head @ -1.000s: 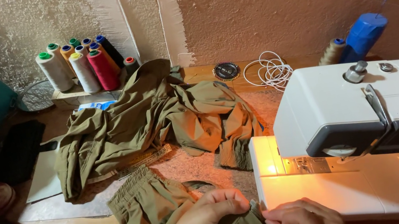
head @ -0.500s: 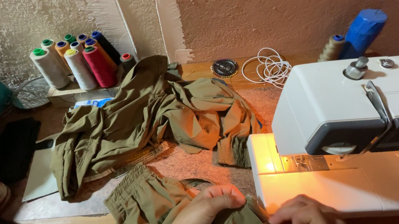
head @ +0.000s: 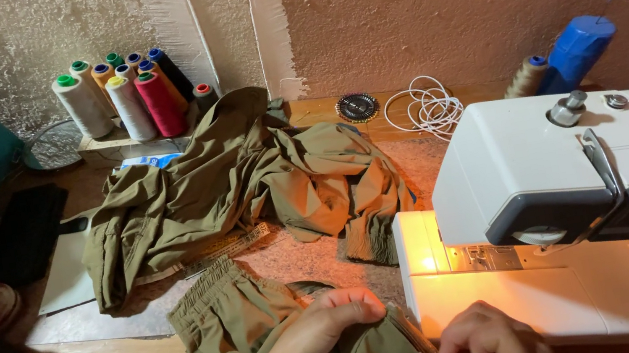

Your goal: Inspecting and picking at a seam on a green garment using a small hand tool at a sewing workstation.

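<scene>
Here, left hand (head: 320, 337) lies knuckles up at the near edge, fingers curled down and pinching the olive cloth (head: 245, 320) bunched under it, just left of the sewing machine (head: 563, 186). Right hand (head: 486, 339) sits near right on the lit machine bed, fingers bent, tips against the same cloth; whether it actually grips, cannot tell. One machine, white. A second olive garment (head: 230, 182) is spread farther back. About ten thread cones (head: 127, 97) stand far left by the wall, one blue spool (head: 578, 47) far right, and one white cord coil (head: 426, 107).
</scene>
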